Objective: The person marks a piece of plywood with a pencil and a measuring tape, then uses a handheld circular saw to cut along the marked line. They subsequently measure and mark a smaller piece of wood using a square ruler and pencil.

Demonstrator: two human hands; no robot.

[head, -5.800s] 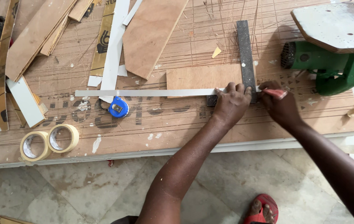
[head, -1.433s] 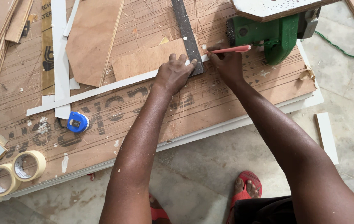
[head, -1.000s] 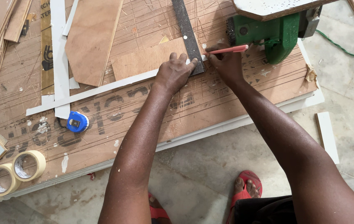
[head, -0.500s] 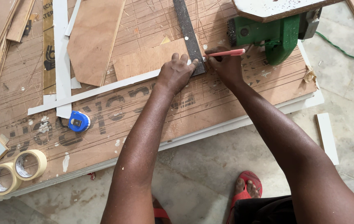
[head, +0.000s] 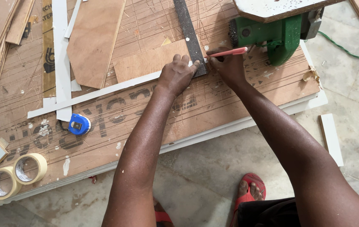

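My left hand (head: pixel 178 75) presses flat on the lower end of a dark metal square (head: pixel 188 29) and on a long white strip (head: pixel 91 94) that lies across the scratched plywood board (head: pixel 213 105). My right hand (head: pixel 228 67) grips a red pencil (head: pixel 227 52), its tip at the edge of the square beside the strip's end. A small plywood rectangle (head: pixel 148 62) lies just behind the strip.
A green power saw (head: pixel 272 35) under a white board sits right behind my right hand. A blue tape measure (head: pixel 79 124), two rolls of tape (head: pixel 15 174), plywood offcuts (head: pixel 93 40) and white strips (head: pixel 59 46) lie to the left. My red sandal (head: pixel 249 191) is on the tiled floor.
Since the earliest frame the view has swung, so the board sits tilted. In the last second both hands have stayed put, with the pencil shifting only slightly at the square.
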